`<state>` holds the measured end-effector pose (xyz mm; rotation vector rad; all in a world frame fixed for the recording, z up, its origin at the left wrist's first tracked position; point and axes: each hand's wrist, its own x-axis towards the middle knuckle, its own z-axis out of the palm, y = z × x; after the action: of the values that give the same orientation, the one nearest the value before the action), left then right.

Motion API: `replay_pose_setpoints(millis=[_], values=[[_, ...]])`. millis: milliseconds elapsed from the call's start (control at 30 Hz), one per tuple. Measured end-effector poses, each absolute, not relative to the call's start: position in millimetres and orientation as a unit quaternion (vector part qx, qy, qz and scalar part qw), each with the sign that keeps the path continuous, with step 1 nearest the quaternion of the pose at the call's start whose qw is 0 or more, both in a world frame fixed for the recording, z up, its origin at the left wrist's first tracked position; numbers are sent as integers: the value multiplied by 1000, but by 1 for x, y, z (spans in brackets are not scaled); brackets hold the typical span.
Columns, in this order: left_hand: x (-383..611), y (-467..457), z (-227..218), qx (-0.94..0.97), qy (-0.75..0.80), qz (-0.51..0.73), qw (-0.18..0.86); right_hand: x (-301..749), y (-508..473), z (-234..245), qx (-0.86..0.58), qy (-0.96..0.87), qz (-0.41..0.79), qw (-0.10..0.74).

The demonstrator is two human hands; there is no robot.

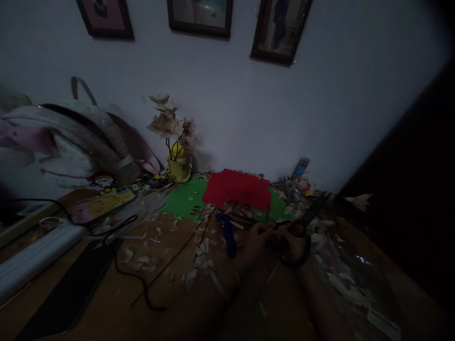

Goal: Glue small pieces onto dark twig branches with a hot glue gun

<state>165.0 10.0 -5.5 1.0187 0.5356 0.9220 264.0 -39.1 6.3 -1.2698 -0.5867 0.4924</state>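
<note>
The scene is dim. My right hand (293, 242) is closed around a pair of dark-handled scissors (310, 215), whose blades point away to the upper right. Close beside it, my left hand (256, 242) has its fingers pinched together, almost touching the right fingers. Whatever they hold is too dark to make out. Just left of my left hand lies a blue glue gun (228, 236) with a small red light. Beyond the hands, a red sheet of paper (236, 189) overlaps a green sheet (183, 198), with thin dark stems and pale scraps around them.
A yellow pot (178, 169) with pale flowers (166, 124) stands against the wall. On the left are a bag (88, 137), a dark flat slab (69, 291), a white bar (39, 258) and a black cable (133, 274). Clear plastic wrapping (359, 265) lies at right.
</note>
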Motion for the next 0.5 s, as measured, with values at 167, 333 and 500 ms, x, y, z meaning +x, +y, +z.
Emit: replay_pose_setpoints(millis=[167,333,500], values=[[163,11,-5,472,244,427,731,268,-37,1,-563,-264,242,745],[162,9,-5,480,237,409,739,267,-38,2,-566,-251,242,747],[162,9,-5,471,221,435,735,264,-36,2,-574,-258,248,736]])
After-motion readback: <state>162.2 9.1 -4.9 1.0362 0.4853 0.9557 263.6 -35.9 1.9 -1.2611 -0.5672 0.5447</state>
